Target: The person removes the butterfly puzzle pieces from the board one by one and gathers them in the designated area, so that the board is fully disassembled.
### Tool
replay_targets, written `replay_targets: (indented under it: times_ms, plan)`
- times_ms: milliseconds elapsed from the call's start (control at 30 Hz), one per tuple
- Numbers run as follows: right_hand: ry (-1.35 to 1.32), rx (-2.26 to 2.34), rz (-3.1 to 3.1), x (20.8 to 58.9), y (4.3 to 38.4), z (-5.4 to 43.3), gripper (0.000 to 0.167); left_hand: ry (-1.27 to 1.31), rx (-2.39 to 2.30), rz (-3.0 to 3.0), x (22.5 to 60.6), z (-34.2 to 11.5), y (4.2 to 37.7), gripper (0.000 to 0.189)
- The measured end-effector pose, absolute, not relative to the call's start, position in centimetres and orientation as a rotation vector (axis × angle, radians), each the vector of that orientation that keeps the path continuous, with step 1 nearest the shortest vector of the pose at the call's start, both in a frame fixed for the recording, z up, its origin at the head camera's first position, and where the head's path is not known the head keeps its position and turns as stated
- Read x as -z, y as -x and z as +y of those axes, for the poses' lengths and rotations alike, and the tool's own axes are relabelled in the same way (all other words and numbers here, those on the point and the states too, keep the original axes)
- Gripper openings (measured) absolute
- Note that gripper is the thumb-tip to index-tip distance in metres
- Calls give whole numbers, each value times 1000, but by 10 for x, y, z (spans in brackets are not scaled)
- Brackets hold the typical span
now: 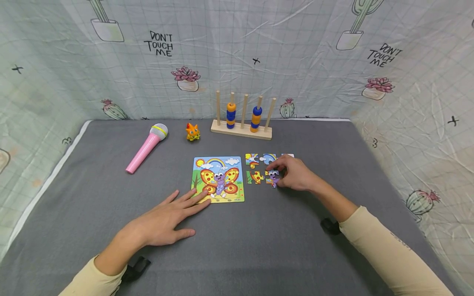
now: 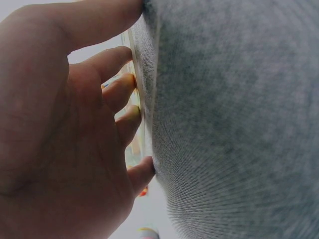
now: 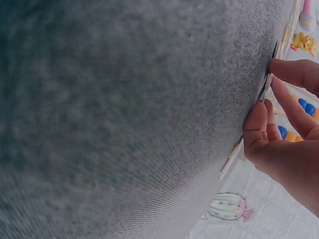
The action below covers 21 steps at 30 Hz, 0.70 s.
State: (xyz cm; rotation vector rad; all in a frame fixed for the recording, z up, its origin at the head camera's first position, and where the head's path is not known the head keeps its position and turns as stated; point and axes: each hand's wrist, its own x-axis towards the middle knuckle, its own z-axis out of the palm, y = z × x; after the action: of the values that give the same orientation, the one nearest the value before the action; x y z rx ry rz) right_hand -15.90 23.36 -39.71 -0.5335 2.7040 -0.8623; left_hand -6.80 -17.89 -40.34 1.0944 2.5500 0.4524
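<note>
"Since both hands are placed on the table (image 1: 237, 255), how is the left hand (image 1: 166, 222) held?"

"It is spread wide, palm down, with the fingers nearly straight and well apart. Three fingertips are rested on the lower left corner of the butterfly picture board (image 1: 219, 179); the little finger is laid past the board's left edge, and the thumb is stretched out on the table. Nothing is gripped by it."

"And the right hand (image 1: 296, 174)?"

"That one is kept narrow. The face piece (image 1: 273, 176), printed with the purple butterfly's head, is pinched at its edges, the index finger being set at its upper left and the thumb at its lower right. In the right wrist view the fingertips are seen close to the table, the other fingers bent. Whether the piece is lifted at all cannot be told."

"Where is that piece found?"

"Right of the board, in the lower row of loose puzzle pieces, just beside the wing piece (image 1: 256, 177). Above them are laid the sun piece (image 1: 252, 158) and the rainbow piece (image 1: 269, 158); a third upper piece (image 1: 290, 155) is mostly covered by the hand."

"What is set farther back?"

"A pink microphone (image 1: 142, 152), an orange toy figure (image 1: 193, 132) and a wooden peg rack (image 1: 242, 130) with orange and blue beads."
</note>
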Motion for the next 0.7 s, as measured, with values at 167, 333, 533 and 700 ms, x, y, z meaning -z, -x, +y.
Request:
replay_targets:
  times_ms: [167,333,533,700]
  plan:
    - [538,846,2707,397,160,232,49,-1092,-454,2550,404,-180,68,82]
    - [555,858,2725,394,158,228,51,-1089,-457,2544,404,-180,67,82]
    - [572,893,2763,384,155,214,44,-1080,-458,2543,403,-180,67,82]
    - [624,949,2727,380,158,197,43,-1079,-455,2545,403,-180,68,82]
